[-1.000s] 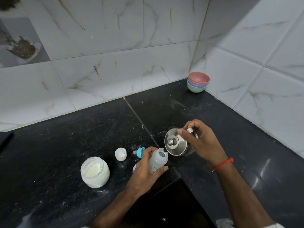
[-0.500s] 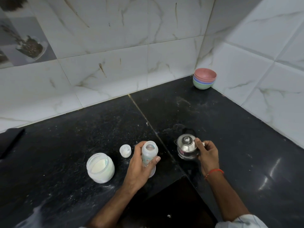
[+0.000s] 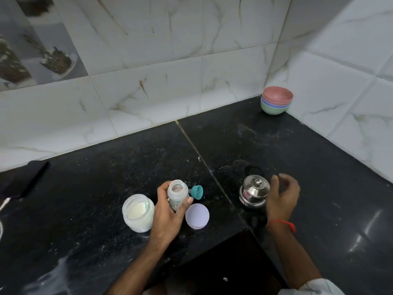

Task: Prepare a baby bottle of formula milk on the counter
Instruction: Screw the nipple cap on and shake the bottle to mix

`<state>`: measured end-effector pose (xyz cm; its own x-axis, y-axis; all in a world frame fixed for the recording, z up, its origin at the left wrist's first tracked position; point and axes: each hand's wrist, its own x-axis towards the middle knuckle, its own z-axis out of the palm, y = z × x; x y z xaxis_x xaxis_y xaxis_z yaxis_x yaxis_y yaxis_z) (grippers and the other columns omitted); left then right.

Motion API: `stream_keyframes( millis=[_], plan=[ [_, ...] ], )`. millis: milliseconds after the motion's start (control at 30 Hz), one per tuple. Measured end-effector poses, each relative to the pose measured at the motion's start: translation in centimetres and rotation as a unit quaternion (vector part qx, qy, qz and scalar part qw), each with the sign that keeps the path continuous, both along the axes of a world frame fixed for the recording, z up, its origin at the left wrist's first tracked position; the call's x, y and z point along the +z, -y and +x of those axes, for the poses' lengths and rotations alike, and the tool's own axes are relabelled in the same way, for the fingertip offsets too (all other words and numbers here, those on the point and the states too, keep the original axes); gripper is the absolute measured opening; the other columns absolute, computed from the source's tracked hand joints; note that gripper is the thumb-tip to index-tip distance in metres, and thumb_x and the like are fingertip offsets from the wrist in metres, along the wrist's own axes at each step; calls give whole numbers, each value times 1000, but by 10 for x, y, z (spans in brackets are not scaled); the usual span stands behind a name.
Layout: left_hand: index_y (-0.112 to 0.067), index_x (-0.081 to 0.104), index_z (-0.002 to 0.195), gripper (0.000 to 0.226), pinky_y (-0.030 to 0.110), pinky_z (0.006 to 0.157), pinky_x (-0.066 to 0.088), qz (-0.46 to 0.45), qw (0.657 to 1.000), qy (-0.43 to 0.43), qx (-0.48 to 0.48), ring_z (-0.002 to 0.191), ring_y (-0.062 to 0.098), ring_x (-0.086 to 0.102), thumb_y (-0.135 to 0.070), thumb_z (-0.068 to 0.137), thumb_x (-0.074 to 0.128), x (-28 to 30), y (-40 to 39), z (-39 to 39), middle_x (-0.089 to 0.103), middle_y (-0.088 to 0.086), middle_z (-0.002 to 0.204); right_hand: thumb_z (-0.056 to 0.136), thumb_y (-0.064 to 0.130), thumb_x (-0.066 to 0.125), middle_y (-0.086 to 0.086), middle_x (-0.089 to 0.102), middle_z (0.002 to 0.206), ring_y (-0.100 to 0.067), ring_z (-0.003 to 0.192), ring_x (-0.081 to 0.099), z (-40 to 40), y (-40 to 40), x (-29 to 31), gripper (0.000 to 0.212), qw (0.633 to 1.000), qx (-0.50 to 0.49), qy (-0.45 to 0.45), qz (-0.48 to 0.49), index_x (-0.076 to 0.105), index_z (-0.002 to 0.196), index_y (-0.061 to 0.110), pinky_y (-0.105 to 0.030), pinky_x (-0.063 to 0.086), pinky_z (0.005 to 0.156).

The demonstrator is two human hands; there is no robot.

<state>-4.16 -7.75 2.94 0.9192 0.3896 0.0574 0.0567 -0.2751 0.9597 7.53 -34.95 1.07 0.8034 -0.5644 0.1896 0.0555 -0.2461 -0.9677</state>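
My left hand (image 3: pixel 168 218) grips an open, clear baby bottle (image 3: pixel 177 194) upright, just above the black counter (image 3: pixel 85 188). Left of it stands an open jar of white formula powder (image 3: pixel 138 212). The jar's lilac lid (image 3: pixel 197 216) lies flat to the right of my left hand. A teal nipple ring (image 3: pixel 196 192) lies behind the bottle. A small steel kettle (image 3: pixel 254 194) with its lid on stands on the counter. My right hand (image 3: pixel 281 199) hovers just right of the kettle, fingers loosely curled and apart, holding nothing.
A stack of pastel bowls (image 3: pixel 276 100) sits in the far corner against the tiled walls. A dark flat object (image 3: pixel 23 179) lies at the counter's left edge. White powder is smeared on the counter at the lower left. The counter steps inward near my body.
My right hand set the kettle down upright and let go of it. My left hand brought the bottle upright and shifted it; the lilac lid and teal ring now show.
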Motion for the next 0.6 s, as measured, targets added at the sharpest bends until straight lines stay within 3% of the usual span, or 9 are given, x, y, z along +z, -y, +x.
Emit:
stream_keyframes(
  millis=[67,133,233,300,367,400,500,567,600],
  plan=[
    [-35,44,125,56,15,82,53,0,1000,1,1,100,-1,69,-27,86,83,4,1,-2,72,-19,106,96,11,66,3,62,106,-19,99,59,-3,-29,29,9,979,67,123,-152,68,105,12,-27,45,92],
    [-40,46,122,55,15,81,54,0,1000,0,0,99,1,70,-29,83,84,5,0,-5,71,-22,108,97,9,65,4,64,100,-18,89,61,0,-68,44,8,947,186,149,-217,70,103,10,-32,49,86],
    [-41,49,122,59,22,83,58,4,1000,-2,-4,100,6,72,-32,79,88,8,-3,-9,73,-21,109,95,19,70,-9,65,113,-20,96,62,15,-119,29,29,883,382,-19,-271,68,123,9,-43,53,94],
    [-40,50,123,61,25,84,59,6,1000,-3,-8,102,6,72,-32,78,90,9,-5,-11,73,-21,110,97,32,67,-17,53,137,-31,125,52,24,-142,4,54,790,468,-179,-352,53,143,9,-43,40,112],
    [-39,51,122,60,21,83,58,7,1000,-3,-10,103,2,71,-32,77,91,13,-7,-14,72,-25,111,95,39,65,-18,43,144,-39,133,42,25,-152,-18,62,717,480,-252,-439,47,148,14,-40,33,115],
    [-40,51,122,61,19,82,58,6,1000,-3,-11,103,0,71,-34,76,90,15,-7,-15,71,-27,112,93,38,67,-17,44,142,-40,131,43,26,-153,-27,60,712,471,-259,-452,49,145,15,-39,34,113],
    [-42,50,123,62,16,83,57,8,1000,-7,-9,105,-4,69,-39,75,90,20,-13,-18,70,-31,112,90,28,72,-15,53,134,-36,126,48,25,-148,-32,51,749,440,-231,-439,54,137,15,-37,40,106],
    [-42,50,123,62,16,84,57,5,1000,-12,-9,105,-8,67,-38,76,90,20,-16,-19,68,-34,113,86,20,77,-13,62,126,-27,113,57,22,-143,-19,48,817,423,-207,-332,59,130,14,-30,45,96],
    [-41,50,124,62,16,85,57,4,1000,-14,-10,105,-9,66,-38,76,90,20,-17,-19,67,-35,113,84,15,80,-13,67,118,-21,101,62,18,-142,-7,43,861,411,-199,-223,61,123,14,-23,48,87]
  ],
)
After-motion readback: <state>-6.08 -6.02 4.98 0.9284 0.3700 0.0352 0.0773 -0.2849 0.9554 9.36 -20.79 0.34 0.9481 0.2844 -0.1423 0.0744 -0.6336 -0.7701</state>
